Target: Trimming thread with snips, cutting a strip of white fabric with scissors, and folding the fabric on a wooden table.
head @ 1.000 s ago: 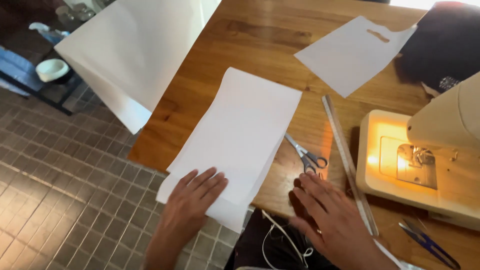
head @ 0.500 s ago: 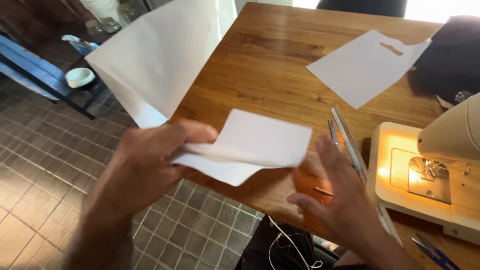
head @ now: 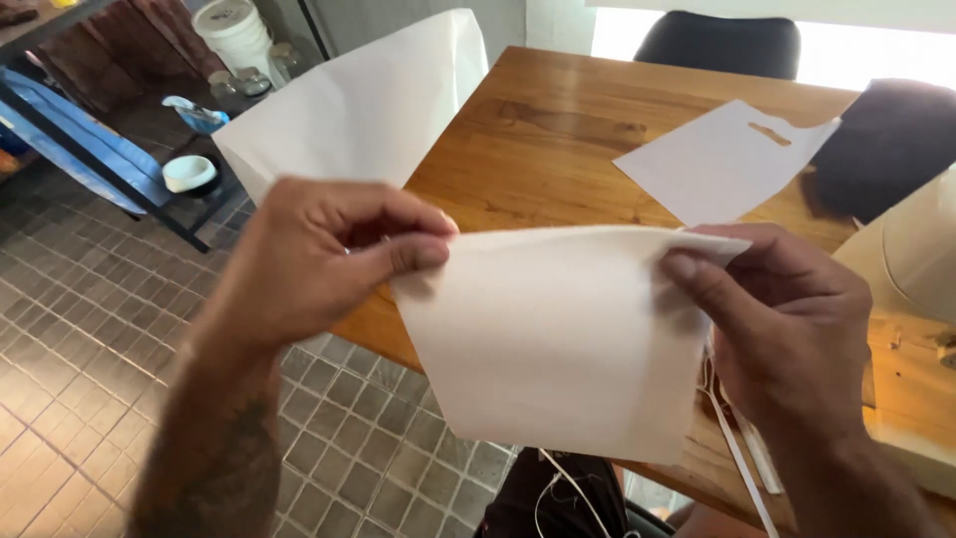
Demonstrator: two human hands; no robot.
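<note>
— What sort of place is this?

— A small home sewing workshop. A cream sewing machine (head: 911, 269) stands on a wooden table (head: 568, 130), with cut white fabric pieces (head: 722, 159) spread over it.

— And around it?

— Grey tiled floor (head: 70, 329), a black chair (head: 717, 45), a white bucket (head: 234, 30) and jars by a blue shelf (head: 70, 139).

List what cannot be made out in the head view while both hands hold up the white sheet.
- Table edge and whatever lies behind the white sheet: covered by the sheet.
- Left hand and right hand fingers behind the sheet: hidden by it.
- Cream machine: cut off by the right frame edge.
- Black chair: cropped by the top edge, washed out by window glare.
</note>
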